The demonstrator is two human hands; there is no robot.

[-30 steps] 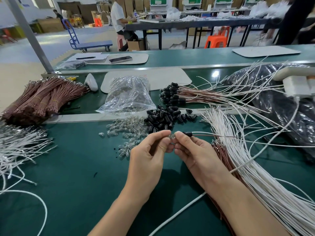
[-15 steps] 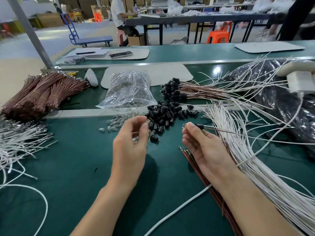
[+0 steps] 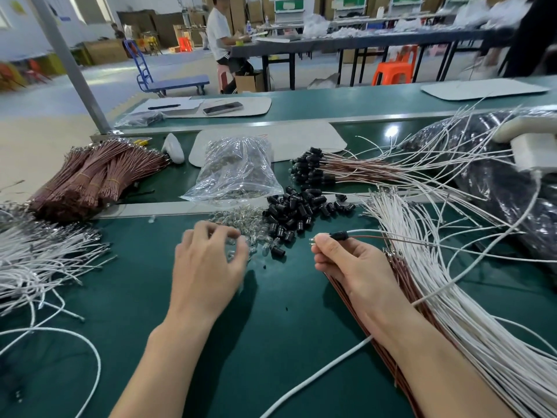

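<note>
The left hand (image 3: 208,267) is smeared by motion. Its fingers arch down over the loose heap of small clear glass bulbs (image 3: 244,220) on the green table mat (image 3: 120,297). The fingertips cover several bulbs, and I cannot tell whether they pinch one.

The right hand (image 3: 352,267) lies just right of it, thumb uppermost and fingers curled beneath. It pinches the small black plastic socket (image 3: 339,235) between thumb and forefinger. What look like two metal pins poke out to the left of the thumb, and one white and one brown lead trail off to the right.

The wrist and forearm hide much of the flat bundle of thin brown wires (image 3: 340,286). The fan of white wires (image 3: 452,297) beside it is cut off at the lower right edge. The pile of black plastic sockets (image 3: 298,209) sits just beyond both hands.
</note>
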